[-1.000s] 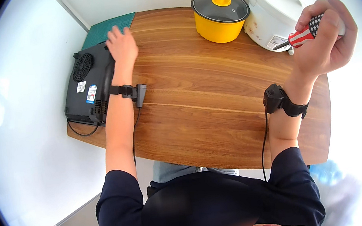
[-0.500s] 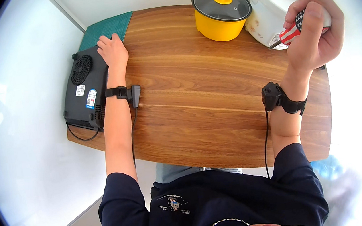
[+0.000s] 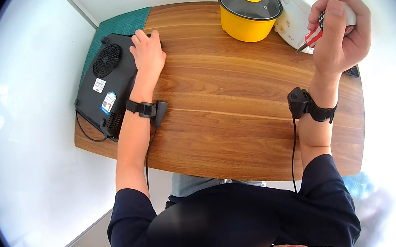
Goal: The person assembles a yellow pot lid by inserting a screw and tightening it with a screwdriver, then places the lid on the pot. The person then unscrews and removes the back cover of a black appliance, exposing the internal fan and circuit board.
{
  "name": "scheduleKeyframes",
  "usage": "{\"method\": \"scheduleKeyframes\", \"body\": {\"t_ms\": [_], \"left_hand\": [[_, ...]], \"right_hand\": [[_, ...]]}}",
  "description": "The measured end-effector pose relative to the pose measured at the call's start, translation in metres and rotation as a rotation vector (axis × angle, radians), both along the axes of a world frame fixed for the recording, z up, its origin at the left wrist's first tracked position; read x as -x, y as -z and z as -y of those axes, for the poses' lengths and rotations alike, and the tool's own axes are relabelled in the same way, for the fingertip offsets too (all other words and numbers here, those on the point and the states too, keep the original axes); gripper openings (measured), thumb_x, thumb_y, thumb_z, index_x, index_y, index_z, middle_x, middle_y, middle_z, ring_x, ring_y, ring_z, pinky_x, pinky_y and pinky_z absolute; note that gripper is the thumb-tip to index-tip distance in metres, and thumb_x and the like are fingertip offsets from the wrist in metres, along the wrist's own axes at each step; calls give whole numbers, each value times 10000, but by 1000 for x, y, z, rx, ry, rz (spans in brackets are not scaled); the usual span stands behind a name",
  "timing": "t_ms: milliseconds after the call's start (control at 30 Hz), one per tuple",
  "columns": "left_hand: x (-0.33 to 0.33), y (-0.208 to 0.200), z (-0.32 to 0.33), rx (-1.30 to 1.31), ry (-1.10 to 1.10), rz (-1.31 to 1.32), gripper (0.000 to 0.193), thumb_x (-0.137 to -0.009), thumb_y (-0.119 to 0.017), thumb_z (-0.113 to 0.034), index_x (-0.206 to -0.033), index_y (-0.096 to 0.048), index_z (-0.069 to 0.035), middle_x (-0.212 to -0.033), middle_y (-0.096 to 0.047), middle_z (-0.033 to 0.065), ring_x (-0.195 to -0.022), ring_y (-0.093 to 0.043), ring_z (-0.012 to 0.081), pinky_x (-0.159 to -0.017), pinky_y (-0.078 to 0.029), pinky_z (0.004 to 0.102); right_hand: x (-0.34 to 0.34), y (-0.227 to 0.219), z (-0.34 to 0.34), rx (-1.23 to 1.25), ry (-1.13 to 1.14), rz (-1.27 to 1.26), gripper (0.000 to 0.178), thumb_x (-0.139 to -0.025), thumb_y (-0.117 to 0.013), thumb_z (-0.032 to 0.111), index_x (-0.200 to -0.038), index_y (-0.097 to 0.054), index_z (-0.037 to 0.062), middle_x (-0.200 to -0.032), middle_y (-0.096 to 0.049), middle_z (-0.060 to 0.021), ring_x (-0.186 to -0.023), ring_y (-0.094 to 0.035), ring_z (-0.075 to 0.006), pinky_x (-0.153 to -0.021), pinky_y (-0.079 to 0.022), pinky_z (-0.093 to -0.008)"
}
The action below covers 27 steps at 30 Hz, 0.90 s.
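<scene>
A black induction cooker [image 3: 118,91] lies bottom-up at the left of the table, its round fan grille and stuck-on labels showing. My left hand [image 3: 148,56] grips its far right corner with curled fingers; the fingertips' exact contact is partly hidden. Raised over the table's right side, my right hand [image 3: 344,36] is closed around a screwdriver [image 3: 314,38] with a red and white striped, star-patterned handle. The screwdriver's shaft points left and slightly down, apart from the cooker.
A green cutting mat [image 3: 120,24] lies partly under the cooker. At the back right stand a yellow pot [image 3: 248,26] with a glass lid and a white appliance [image 3: 288,35]. A small black object [image 3: 352,72] sits by the right edge. A white panel [image 3: 39,141] borders the left.
The induction cooker has shifted right and turned clockwise, its far end swinging right with my left hand. My right hand still holds the screwdriver, nearly in place.
</scene>
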<state>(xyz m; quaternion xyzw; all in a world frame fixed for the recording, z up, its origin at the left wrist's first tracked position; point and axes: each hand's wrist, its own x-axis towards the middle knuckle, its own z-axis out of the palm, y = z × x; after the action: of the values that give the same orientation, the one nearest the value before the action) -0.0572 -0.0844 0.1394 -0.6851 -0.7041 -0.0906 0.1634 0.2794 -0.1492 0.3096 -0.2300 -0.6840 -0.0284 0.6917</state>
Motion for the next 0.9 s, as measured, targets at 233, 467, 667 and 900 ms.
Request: {"method": "scheduleKeyframes", "body": {"t_ms": [233,467,667,900], "left_hand": [[-16,-6,26,53,95,18,563,-733,-826,-100,-1262,-639,-51,-1158,-474,160,-1103,-513,348,-868,-501,451],[-24,-8,43,50,200,30,522,-712,-820,-92,-1206,-655,-63,-1118,-472,150,-1075,-516,331,-829,-485,433],[-38,-17,55,44,322,88,476,-708,-810,-61,-1159,-659,-76,-1077,-453,131,-1038,-509,316,-821,-466,420],[-73,-45,57,67,420,99,474,-711,-788,-41,-1166,-660,-74,-1083,-451,128,-1036,-504,305,-825,-463,416]], "right_hand": [[5,-2,3,5,-41,28,213,-1050,-558,118,-1171,-659,-24,-761,-652,-86,-574,-573,-104,-529,-445,-212],[20,-2,0,35,-31,33,213,-1052,-561,121,-1170,-661,-26,-759,-650,-83,-578,-569,-100,-544,-445,-209],[27,-5,-8,64,-30,54,208,-1048,-576,126,-1162,-664,-24,-756,-644,-79,-589,-570,-97,-552,-441,-206],[11,-23,-25,96,-51,12,208,-1046,-575,120,-1166,-665,-24,-760,-643,-76,-586,-563,-94,-551,-439,-204]]}}
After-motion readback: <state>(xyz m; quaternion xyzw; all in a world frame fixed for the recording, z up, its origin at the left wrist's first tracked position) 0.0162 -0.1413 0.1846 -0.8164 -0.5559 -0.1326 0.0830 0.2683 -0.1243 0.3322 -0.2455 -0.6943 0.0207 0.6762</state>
